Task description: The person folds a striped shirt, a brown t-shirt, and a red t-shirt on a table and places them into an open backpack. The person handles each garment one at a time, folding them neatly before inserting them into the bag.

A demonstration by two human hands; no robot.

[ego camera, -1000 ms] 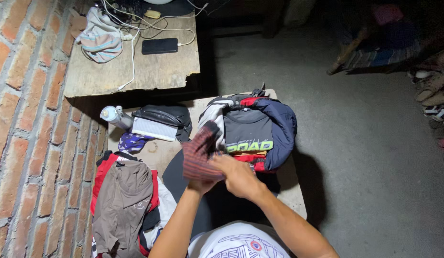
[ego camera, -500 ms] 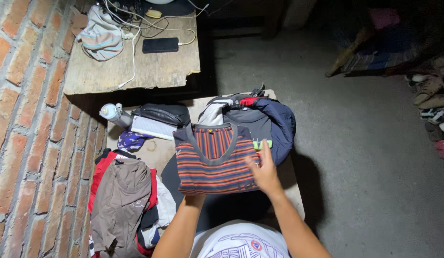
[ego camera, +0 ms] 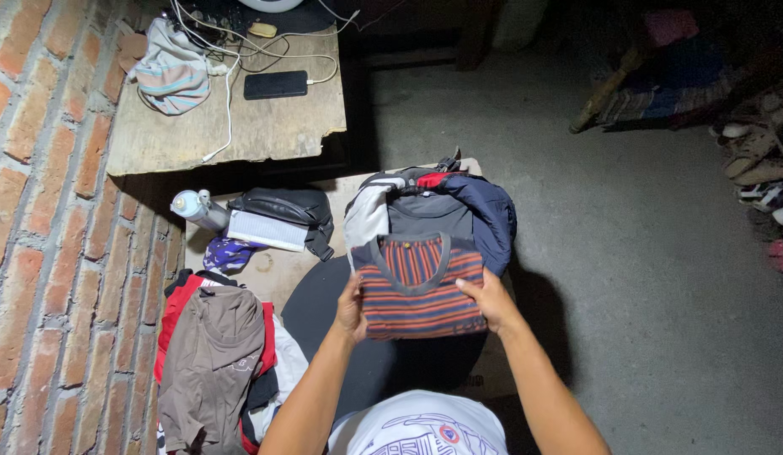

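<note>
Below the head camera, on the floor beside a brick wall (ego camera: 37,211):

1. Wooden worktop (ego camera: 265,126), upper left, carrying a striped cloth bundle (ego camera: 172,72), a dark phone (ego camera: 276,84) and a white cable (ego camera: 227,101).
2. Heap of clothes (ego camera: 219,354), brown over red, lower left.
3. Pile of folded clothes (ego camera: 459,206), grey, navy and white, stacked on a flat board (ego camera: 273,270).
4. Striped shirt (ego camera: 421,291), red and dark bands, grey collar. Folded to a compact rectangle, it sits at the near edge of the folded pile, partly over it. Collar points away from the person; the long axis runs left to right, along the stripes.
5. Black pouch (ego camera: 282,206) with a white notebook (ego camera: 267,230) leaning on it; a bottle (ego camera: 197,208) lies just beside.
6. Left hand (ego camera: 351,310), clamped on the shirt's left edge.
7. Right hand (ego camera: 486,299), clamped on the right edge. Hands apart, one at each end.

Risk, as a judgement: the shirt overhangs the pile's near edge, so on release it could slide off or spring open, since only the two side grips hold the fold.
</note>
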